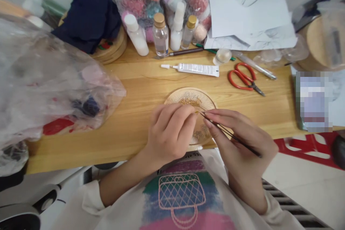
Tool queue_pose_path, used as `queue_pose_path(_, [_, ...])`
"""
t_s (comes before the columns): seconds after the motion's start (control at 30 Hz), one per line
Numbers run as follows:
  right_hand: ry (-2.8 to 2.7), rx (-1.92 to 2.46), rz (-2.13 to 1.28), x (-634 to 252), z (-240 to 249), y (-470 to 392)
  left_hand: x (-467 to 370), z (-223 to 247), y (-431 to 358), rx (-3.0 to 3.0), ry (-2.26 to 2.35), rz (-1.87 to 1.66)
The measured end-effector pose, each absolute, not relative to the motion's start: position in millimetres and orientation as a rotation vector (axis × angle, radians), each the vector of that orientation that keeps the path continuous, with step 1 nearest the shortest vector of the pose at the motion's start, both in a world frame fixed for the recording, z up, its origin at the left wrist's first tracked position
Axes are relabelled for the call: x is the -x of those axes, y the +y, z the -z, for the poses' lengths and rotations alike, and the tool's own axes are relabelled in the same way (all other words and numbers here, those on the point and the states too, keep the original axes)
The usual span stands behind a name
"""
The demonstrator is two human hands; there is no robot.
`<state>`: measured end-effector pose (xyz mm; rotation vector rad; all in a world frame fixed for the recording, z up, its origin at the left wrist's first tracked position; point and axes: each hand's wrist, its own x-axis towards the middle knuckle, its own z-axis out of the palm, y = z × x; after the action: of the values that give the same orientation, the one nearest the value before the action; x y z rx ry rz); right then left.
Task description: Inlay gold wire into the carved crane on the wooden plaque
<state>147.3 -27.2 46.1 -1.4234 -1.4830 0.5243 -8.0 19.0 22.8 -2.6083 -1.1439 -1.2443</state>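
Note:
My right hand (239,133) is closed around dark, slim tweezers (234,136), whose tips point left towards my left fingertips. My left hand (171,129) has its fingers curled into a pinch, with a tiny yellow piece (197,112) showing at the fingertips. The tweezer tips meet or almost meet this piece; its kind is too small to tell. Under both hands lies a round, pale wooden-looking disc (185,94) with a fine petal-like line pattern. My hands cover much of its middle.
Beyond the disc lie a white glue tube (198,69), red-handled pliers (246,79), a craft knife (185,52) and a small round pot (223,56). Several bottles (161,37) stand behind. A plastic bag (54,75) fills the left; papers (250,21) lie at the back right.

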Motion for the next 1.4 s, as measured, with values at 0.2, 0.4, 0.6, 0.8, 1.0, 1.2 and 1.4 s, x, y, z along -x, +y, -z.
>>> queue_pose_path(0.2, [-1.469,1.426,-0.534,-148,-45,-29,7,-20,18,2.614,-1.128,1.277])
queue_pose_path(0.4, [-1.459,1.440,-0.512,-147,-45,-30,7,-21,17,2.626,-1.134,1.258])
queue_pose_path(0.6, [-1.451,1.454,-0.511,-147,-45,-31,7,-22,17,2.626,-1.125,1.228])
queue_pose_path(0.8, [-1.433,1.461,-0.512,-146,-45,-30,8,-22,17,2.619,-1.123,1.223])
queue_pose_path(1.0, [-1.465,1.449,-0.525,-150,-39,-29,9,-21,17,2.671,-1.188,1.178])
queue_pose_path(1.2, [-1.525,1.382,-0.578,-175,-23,-3,24,-22,29,2.846,-1.277,0.979])
queue_pose_path(1.4, [-1.684,1.259,-0.687,-199,-10,33,37,-19,61,2.981,-0.932,0.689])
